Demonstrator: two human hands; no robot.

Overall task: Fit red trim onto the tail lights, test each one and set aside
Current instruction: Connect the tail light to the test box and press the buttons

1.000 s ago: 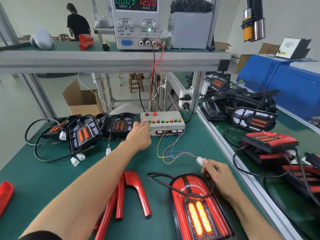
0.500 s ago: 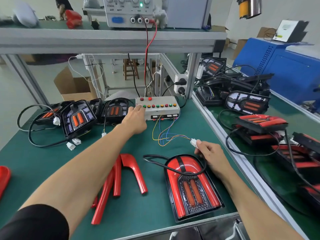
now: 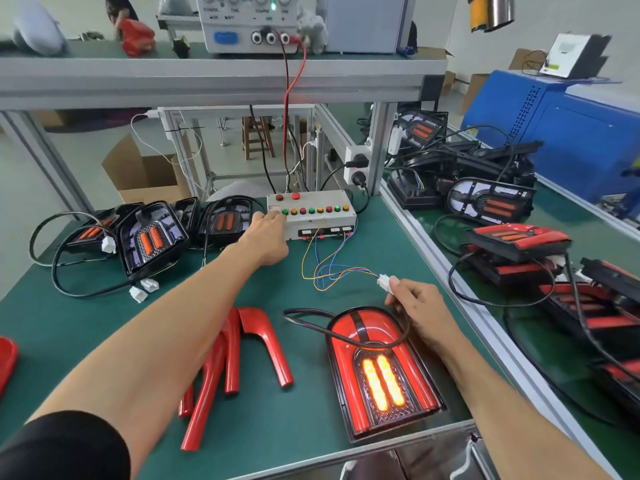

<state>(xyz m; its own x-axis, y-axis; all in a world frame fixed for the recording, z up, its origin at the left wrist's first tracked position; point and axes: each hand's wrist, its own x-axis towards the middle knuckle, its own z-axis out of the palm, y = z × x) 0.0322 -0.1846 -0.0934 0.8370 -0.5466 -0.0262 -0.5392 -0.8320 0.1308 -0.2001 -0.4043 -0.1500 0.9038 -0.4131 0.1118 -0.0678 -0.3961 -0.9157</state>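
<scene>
Bright even indoor light, soft shadows, wide-angle bowing, blurred edges.

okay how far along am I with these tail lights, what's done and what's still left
Done: several trimmed lights are stacked on the right bench. In hand: the tail light in front of you wears its red trim and glows while your left hand works the test box and your right hand pinches the white connector. Left: untrimmed lights at the back left, loose red trim pieces beside you.
</scene>
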